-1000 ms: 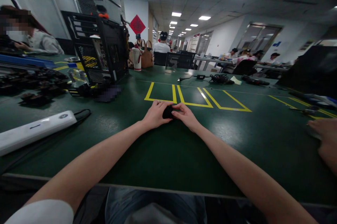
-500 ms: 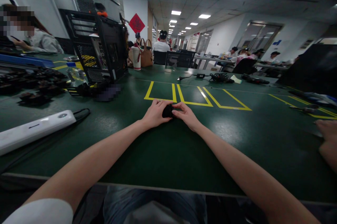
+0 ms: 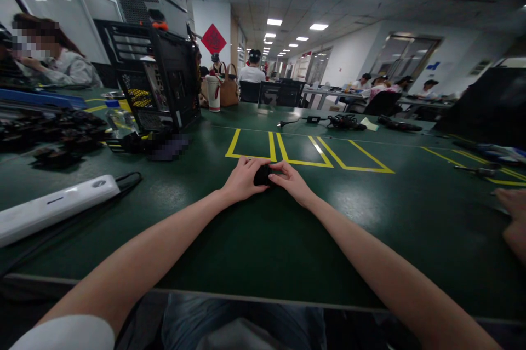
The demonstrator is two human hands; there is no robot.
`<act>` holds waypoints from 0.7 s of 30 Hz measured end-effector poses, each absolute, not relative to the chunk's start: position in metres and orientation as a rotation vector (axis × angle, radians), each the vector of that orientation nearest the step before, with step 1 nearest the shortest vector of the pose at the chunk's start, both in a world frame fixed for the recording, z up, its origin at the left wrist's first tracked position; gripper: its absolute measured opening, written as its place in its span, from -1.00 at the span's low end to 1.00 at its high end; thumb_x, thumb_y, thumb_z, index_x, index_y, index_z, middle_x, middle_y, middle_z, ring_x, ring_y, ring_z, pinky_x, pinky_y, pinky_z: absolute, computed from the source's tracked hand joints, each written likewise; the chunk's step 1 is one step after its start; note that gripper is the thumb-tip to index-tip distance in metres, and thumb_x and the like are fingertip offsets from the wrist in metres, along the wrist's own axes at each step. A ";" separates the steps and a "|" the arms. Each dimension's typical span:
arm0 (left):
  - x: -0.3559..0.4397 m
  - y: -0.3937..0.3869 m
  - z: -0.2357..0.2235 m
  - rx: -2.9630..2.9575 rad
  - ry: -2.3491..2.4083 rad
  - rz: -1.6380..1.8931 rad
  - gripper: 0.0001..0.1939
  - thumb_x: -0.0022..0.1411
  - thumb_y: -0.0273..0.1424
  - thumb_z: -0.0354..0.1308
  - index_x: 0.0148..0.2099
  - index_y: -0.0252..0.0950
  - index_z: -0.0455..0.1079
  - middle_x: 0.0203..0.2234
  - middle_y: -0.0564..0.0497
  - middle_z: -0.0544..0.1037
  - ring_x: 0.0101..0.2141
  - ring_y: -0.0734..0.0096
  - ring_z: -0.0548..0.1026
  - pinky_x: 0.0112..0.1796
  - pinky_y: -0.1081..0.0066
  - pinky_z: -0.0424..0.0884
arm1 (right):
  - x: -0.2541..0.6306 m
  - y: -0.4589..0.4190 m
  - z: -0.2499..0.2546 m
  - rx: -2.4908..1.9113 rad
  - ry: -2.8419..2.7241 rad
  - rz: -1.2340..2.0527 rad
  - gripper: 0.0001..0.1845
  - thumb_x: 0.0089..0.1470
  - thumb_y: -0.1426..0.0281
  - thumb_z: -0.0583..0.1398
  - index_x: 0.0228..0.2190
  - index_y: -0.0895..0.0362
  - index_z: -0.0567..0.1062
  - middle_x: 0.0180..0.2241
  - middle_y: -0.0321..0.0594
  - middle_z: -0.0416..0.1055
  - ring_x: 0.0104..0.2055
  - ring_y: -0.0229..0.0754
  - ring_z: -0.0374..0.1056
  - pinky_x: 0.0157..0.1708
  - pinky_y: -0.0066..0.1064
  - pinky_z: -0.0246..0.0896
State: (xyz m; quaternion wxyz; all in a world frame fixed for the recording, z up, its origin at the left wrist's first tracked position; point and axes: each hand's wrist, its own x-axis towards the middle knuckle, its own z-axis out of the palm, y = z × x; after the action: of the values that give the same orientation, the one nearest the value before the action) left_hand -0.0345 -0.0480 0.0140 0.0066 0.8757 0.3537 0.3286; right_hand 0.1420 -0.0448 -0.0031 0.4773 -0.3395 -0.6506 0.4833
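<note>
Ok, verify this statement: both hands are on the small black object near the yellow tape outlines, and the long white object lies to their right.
One error: the long white object lies to the left of the hands, as the head view shows. The left hand and right hand are on the small black object near the yellow tape outlines.

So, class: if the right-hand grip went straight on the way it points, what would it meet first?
The small black object, which the right-hand grip appears to touch; beyond it lies the left-hand grip, though depth is hard to judge.
</note>
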 end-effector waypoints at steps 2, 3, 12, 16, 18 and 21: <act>-0.034 -0.048 0.014 2.737 1.107 1.029 -0.42 -0.05 -0.32 0.17 0.04 -0.21 0.09 -0.07 0.00 0.33 -0.14 0.20 0.24 -0.15 0.22 0.20 | 0.141 -0.044 -0.003 -0.842 -1.586 1.173 -0.75 -0.16 0.36 0.21 -0.35 0.09 0.32 -0.23 -0.29 0.29 -0.25 -0.28 0.32 -0.10 -0.26 0.18; -0.034 -0.048 0.015 2.732 1.108 1.029 -0.42 -0.05 -0.32 0.18 0.03 -0.21 0.09 -0.07 0.00 0.32 -0.14 0.21 0.24 -0.15 0.22 0.20 | 0.141 -0.044 -0.003 -0.843 -1.588 1.166 -0.75 -0.16 0.36 0.21 -0.35 0.09 0.32 -0.24 -0.29 0.29 -0.25 -0.28 0.31 -0.10 -0.26 0.18; -0.033 -0.048 0.014 2.701 1.124 1.022 -0.42 -0.05 -0.33 0.17 0.05 -0.19 0.08 -0.08 -0.03 0.33 -0.15 0.20 0.24 -0.16 0.21 0.19 | 0.145 -0.044 -0.003 -0.886 -1.655 1.157 -0.63 -0.15 0.35 0.20 -0.21 0.09 0.32 -0.17 -0.21 0.28 -0.17 -0.22 0.29 -0.07 -0.22 0.15; -0.033 -0.048 0.015 2.691 1.119 1.022 -0.42 -0.05 -0.35 0.17 0.05 -0.18 0.09 -0.09 -0.03 0.33 -0.15 0.20 0.24 -0.15 0.20 0.18 | 0.144 -0.045 -0.004 -0.811 -1.642 1.167 -0.63 -0.20 0.40 0.24 -0.27 0.06 0.30 -0.20 -0.27 0.27 -0.17 -0.25 0.28 -0.08 -0.28 0.16; -0.033 -0.049 0.015 2.691 1.119 1.027 -0.42 -0.05 -0.35 0.17 0.05 -0.19 0.08 -0.09 -0.03 0.33 -0.15 0.21 0.24 -0.16 0.20 0.18 | 0.143 -0.046 -0.004 -0.823 -1.646 1.136 -0.69 -0.16 0.37 0.22 -0.29 0.07 0.31 -0.21 -0.27 0.27 -0.18 -0.26 0.28 -0.10 -0.29 0.18; -0.033 -0.048 0.015 2.700 1.116 1.035 -0.42 -0.04 -0.33 0.17 0.05 -0.20 0.08 -0.09 -0.03 0.33 -0.16 0.21 0.24 -0.17 0.21 0.19 | 0.142 -0.045 -0.003 -0.839 -1.656 1.097 -0.74 -0.12 0.33 0.19 -0.31 0.08 0.31 -0.23 -0.27 0.29 -0.21 -0.26 0.28 -0.14 -0.30 0.20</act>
State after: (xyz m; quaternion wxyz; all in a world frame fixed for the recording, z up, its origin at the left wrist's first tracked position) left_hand -0.0333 -0.0485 0.0146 0.0212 0.8709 0.3599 0.3339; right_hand 0.1422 -0.0452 -0.0031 0.4728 -0.3429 -0.6767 0.4483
